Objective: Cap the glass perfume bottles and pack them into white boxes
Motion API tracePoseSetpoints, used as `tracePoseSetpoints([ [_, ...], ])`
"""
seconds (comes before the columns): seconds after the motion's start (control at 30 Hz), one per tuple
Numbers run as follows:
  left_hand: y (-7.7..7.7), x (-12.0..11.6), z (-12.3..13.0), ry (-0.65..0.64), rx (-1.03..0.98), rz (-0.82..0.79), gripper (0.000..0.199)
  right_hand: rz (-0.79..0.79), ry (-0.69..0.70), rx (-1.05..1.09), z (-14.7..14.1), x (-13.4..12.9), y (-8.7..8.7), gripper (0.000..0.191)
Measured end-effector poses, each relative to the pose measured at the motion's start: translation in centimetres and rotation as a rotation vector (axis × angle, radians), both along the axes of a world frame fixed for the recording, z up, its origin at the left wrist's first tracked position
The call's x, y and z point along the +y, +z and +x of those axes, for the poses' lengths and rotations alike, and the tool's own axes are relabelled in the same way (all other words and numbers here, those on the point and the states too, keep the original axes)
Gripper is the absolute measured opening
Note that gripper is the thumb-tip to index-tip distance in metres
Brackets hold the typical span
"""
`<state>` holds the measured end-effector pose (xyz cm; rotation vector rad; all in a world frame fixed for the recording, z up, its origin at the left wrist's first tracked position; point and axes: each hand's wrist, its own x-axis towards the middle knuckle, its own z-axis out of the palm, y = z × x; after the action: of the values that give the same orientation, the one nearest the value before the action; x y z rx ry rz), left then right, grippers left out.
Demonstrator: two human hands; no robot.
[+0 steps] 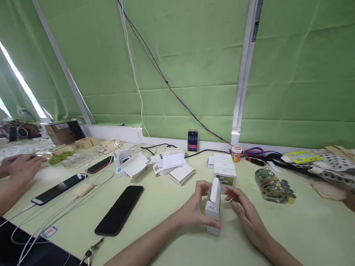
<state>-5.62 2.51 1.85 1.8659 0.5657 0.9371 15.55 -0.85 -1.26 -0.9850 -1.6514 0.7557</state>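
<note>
White carton: here it is, on or just above the table (171, 253), between far and near edges, right of the black phone (120, 210) and just short of the boxed row (224, 171).
Left hand (193, 210): closed round the carton (211, 215), thumb at the near end, fingers at the far end.
Right hand (247, 216): open, fingers curved, just beside the right side, gripping nothing.
Weight and feel: looks like thin card, so light, I'd say, smooth but hardly slippery; contents can't be seen.
Stiffness: walls should be firm along the folds, yet likely to dent under a hard pinch.
Flap (214, 191): up it stands, the soft spot, easily creased; no place to pull.
Best hold: low on the body, across opposite walls, lightly.
Pointing: narrow side towards the wearer, flap uppermost.
Long axis: hard to call, foreshortened; seemingly away from the wearer, towards the far edge.
</note>
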Motion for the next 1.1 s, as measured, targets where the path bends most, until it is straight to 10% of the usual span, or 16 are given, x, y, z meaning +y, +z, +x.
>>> tracePoseSetpoints([
  [0.3, 0.5, 0.4, -0.3, -0.32, -0.128, -0.392, 0.067, 0.296, -0.078, -0.073, -0.7, -0.9, 0.4, 0.037],
  [0.6, 0.5, 1.4, -0.6, -0.145, -0.271, -0.345, 0.036, 0.662, 0.074, -0.381, 1.0, -1.5, 1.2, 0.04],
  [1.1, 1.4, 0.8, 0.0, 0.122, -0.19, -0.242, 0.04, 0.437, -0.049, -0.349, -0.3, -1.3, 1.2, 0.067],
])
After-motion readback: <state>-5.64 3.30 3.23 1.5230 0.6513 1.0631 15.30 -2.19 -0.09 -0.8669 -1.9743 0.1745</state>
